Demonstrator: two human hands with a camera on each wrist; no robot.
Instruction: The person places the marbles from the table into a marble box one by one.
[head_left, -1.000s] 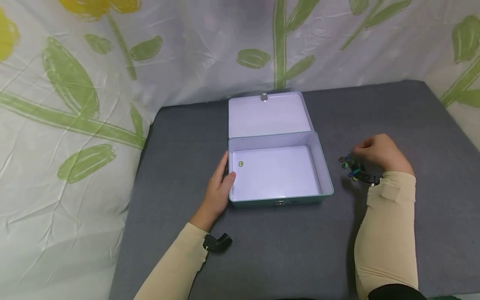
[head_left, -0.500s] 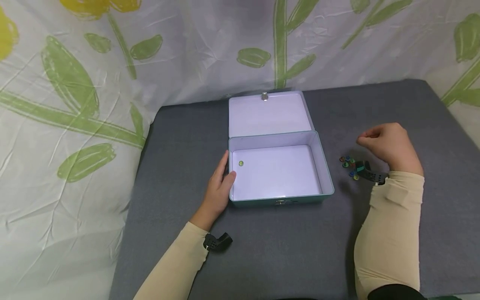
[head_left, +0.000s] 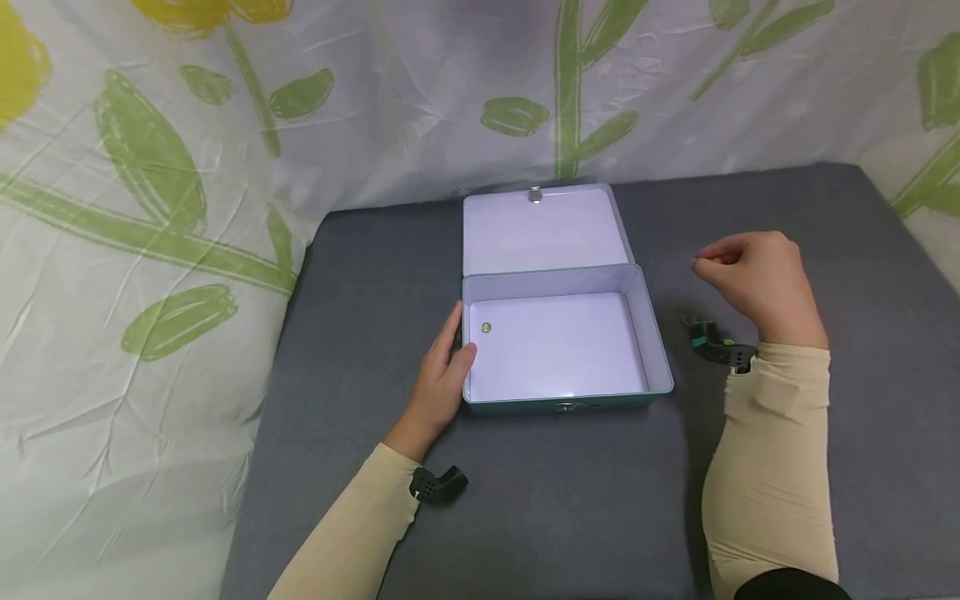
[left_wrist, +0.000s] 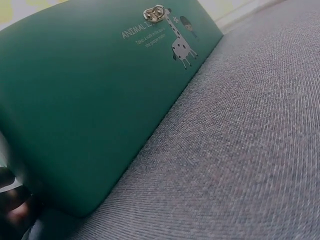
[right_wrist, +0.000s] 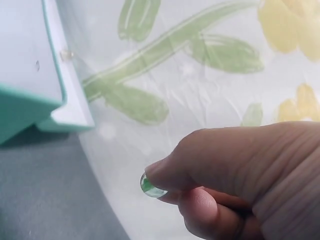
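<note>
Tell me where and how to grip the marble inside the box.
Pinch the marble around its widest part with thumb and a fingertip, coming down through the open top of the box, from the right. It looks small and round, so it could roll. It lies near the box's left side, where the left hand holds the edge, leaving more room on its right.

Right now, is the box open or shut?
Open: the box has its lid laid back, showing the white inside and a small marble.
</note>
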